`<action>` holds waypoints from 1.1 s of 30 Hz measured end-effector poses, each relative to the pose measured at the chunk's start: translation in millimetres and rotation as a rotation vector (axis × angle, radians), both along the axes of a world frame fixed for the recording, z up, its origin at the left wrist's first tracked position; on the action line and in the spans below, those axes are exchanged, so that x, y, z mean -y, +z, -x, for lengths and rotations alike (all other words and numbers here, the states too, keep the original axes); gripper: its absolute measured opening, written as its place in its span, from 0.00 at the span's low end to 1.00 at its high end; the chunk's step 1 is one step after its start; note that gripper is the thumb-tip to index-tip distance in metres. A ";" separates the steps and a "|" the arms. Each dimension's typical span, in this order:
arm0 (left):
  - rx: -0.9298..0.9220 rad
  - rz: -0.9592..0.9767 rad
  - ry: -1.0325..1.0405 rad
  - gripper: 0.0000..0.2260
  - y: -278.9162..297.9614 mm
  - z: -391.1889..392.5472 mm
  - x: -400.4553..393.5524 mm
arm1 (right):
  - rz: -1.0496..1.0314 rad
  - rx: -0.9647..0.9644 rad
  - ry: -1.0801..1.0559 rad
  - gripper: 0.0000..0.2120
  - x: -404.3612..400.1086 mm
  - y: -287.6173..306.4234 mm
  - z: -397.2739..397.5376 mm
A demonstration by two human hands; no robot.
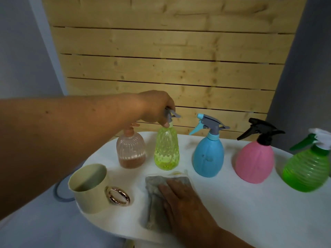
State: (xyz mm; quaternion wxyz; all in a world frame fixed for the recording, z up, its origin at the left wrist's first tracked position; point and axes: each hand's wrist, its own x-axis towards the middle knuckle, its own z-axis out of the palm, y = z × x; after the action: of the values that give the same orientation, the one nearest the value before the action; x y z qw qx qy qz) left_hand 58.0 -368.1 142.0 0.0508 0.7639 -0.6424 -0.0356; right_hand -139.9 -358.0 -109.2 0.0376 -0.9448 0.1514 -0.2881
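A yellow-green see-through spray bottle (166, 149) stands upright on the white table (232, 203). My left hand (155, 108) reaches over from the left and grips its grey spray head from above. In front of it lies a grey cloth (154, 194). My right hand (180, 197) rests flat on the cloth with straight fingers.
Left of the yellow bottle stands a pink clear pump bottle (130, 153). To its right stand a blue sprayer (208, 154), a pink sprayer (255, 158) and a green sprayer (308, 167). A cream mug (89, 190) with a metallic handle sits front left. A wooden slat wall (170, 59) is behind.
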 end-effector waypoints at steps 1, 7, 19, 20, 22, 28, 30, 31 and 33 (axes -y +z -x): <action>0.013 -0.004 -0.018 0.15 -0.1 -2.1 2.0 | 0.001 -0.023 -0.011 0.20 -0.3 -2.4 0.6; 0.005 -0.010 -0.070 0.10 11.3 -4.8 6.3 | -0.140 -0.181 -0.014 0.24 10.8 1.3 -14.3; -0.004 0.086 -0.017 0.08 52.5 0.0 9.9 | -0.280 -0.214 -0.179 0.32 84.6 34.4 -100.5; -0.003 0.077 -0.012 0.08 50.2 -0.4 10.3 | -0.212 -0.146 -0.192 0.27 82.0 31.2 -97.4; -0.004 0.058 -0.019 0.08 43.9 -2.5 11.4 | -0.038 -0.133 -0.157 0.20 60.4 27.8 -80.4; 0.000 0.014 -0.029 0.08 22.1 -4.0 11.4 | 0.063 -0.056 -0.102 0.27 0.9 -1.9 5.1; -0.007 0.000 -0.030 0.08 15.3 -5.1 11.6 | 0.070 -0.056 -0.102 0.30 -11.0 -6.3 23.6; -0.016 -0.009 -0.029 0.08 11.6 -5.3 11.6 | 0.056 -0.088 -0.109 0.30 -14.6 -7.1 29.7; -0.036 -0.024 -0.025 0.07 5.6 -6.3 11.1 | 0.052 -0.095 -0.109 0.30 -17.4 -10.2 35.3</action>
State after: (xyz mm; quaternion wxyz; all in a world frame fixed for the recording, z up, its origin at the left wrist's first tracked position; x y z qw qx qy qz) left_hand 64.3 -379.2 147.6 0.0525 0.7555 -0.6505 -0.0576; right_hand -175.2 -340.5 -119.4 -0.0100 -0.9484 0.1966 -0.2485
